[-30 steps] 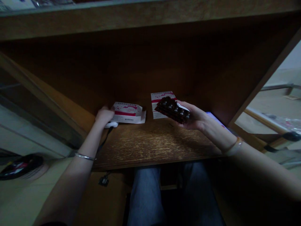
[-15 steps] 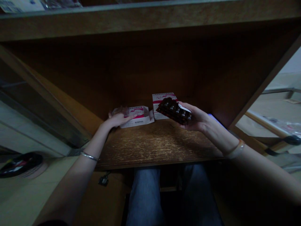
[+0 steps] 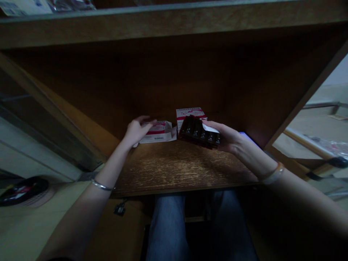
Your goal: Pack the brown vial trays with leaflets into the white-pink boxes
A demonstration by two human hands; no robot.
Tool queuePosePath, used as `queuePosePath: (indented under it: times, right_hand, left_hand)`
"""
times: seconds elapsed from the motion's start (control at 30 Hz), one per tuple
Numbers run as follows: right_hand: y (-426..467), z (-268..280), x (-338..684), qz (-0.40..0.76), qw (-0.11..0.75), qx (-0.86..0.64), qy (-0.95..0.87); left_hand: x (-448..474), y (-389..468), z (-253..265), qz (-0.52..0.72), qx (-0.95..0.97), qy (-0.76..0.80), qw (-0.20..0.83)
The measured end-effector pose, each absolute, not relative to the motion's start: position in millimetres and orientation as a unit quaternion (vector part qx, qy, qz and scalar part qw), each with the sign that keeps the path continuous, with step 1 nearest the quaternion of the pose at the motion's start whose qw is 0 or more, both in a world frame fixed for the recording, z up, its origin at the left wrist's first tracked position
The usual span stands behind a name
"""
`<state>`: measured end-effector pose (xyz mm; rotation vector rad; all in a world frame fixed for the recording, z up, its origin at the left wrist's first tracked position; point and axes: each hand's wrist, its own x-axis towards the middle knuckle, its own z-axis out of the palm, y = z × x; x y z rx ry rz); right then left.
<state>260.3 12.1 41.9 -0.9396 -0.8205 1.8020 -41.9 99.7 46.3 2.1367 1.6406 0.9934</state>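
A pack of dark brown blister trays (image 3: pixel 197 136), with rows of glossy bulges on top, is in my right hand (image 3: pixel 227 136). Under my right thumb lies a small white paper (image 3: pixel 210 128). My left hand (image 3: pixel 136 131) holds nothing; its fingers are apart, just above the left end of a pink-and-white carton (image 3: pixel 160 137) lying on the shelf. That carton's right end flap is folded out. Behind the trays stands a second pink-and-white carton (image 3: pixel 189 113), its lower part partly hidden by them.
Worn wooden shelf boards (image 3: pixel 168 163) lie inside a dark cabinet, with a thick ledge (image 3: pixel 174 25) overhead. A bright-edged flat object (image 3: pixel 246 137) rests behind my right wrist. On the floor at left stands a lidless basket (image 3: pixel 38 194); a small lock (image 3: pixel 119 208) hangs below the shelf edge.
My left hand has lifted off the carton's top and drawn its fingers up. The blister trays in my right hand have tilted so more of their top shows, slightly lower and leftward.
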Motion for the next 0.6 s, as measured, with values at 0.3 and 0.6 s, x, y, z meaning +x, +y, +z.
queuePosePath:
  times: [0.3,0.6]
  right_hand:
    - [-3,39,249,0.647,0.422,-0.431,-0.468]
    - [-3,35,262,0.523,0.317,-0.488,-0.623]
  left_hand:
    - [18,31,54,0.258,0.642,0.405,0.598]
    - [27,27,39,0.189,0.581,0.416,0.674]
